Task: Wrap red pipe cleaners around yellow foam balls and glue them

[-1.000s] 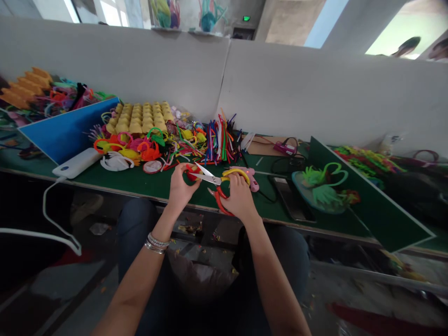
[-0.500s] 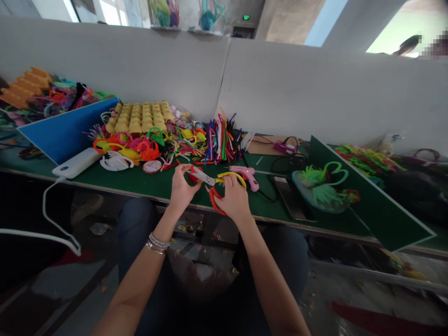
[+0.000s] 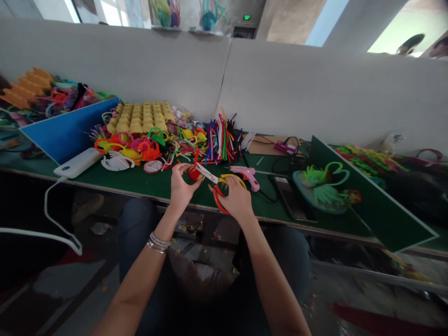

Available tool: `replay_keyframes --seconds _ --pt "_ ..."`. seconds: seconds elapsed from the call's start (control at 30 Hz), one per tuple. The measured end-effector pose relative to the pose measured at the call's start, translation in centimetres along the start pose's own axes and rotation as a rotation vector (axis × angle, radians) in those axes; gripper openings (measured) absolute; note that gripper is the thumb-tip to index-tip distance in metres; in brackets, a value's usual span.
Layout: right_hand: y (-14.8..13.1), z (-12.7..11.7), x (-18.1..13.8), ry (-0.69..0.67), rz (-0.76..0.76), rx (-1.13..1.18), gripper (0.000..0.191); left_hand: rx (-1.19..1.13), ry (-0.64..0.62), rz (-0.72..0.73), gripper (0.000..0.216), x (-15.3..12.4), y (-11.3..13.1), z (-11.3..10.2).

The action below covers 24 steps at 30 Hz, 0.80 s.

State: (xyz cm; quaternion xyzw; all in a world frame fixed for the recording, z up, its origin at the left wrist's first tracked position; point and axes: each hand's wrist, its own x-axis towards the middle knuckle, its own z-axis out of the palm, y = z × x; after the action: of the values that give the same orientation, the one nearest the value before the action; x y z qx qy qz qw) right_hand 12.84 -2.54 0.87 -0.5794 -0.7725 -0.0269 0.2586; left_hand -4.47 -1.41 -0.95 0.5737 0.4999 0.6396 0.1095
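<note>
My right hand [image 3: 236,197] is closed on scissors [image 3: 207,173] with one yellow and one red handle. The blades point left and up, reaching to my left hand [image 3: 182,185]. Between the thumb and fingers of that hand sits a small rounded red craft piece [image 3: 193,174], with a thin red strip standing up from it. The blade tips lie by the base of this strip; whether they touch it I cannot tell. Just right of the scissors a pink glue gun [image 3: 247,175] rests on the green tabletop [image 3: 154,185].
A bundle of colourful pipe cleaners [image 3: 222,140] stands at the back, beside a yellow egg tray [image 3: 140,117] and finished fuzzy pieces. To the right lie a phone [image 3: 293,198] and a dish [image 3: 317,191] with green pieces. A white power bank [image 3: 79,163] is at left.
The scissors have shifted slightly right and their blades look closer together. The red piece shows more fully in my left hand, with its strip now upright above the blades.
</note>
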Motion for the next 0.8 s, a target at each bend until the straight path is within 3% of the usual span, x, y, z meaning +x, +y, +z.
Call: replay_keyframes --seconds 0.17,0.47,0.8 --pt "0.0 -0.3 0.0 -0.029 0.038 0.034 0.041 -0.012 -0.006 0.029 0.048 0.0 -0.4 0.1" --pt "-0.4 -0.3 -0.1 -0.057 0.023 0.062 0.044 0.265 0.026 0.221 0.039 -0.5 -1.1 0.1" --pt "-0.5 -0.3 -0.2 -0.092 0.027 0.045 0.044 0.285 -0.010 0.243 0.038 -0.6 -1.1 0.3"
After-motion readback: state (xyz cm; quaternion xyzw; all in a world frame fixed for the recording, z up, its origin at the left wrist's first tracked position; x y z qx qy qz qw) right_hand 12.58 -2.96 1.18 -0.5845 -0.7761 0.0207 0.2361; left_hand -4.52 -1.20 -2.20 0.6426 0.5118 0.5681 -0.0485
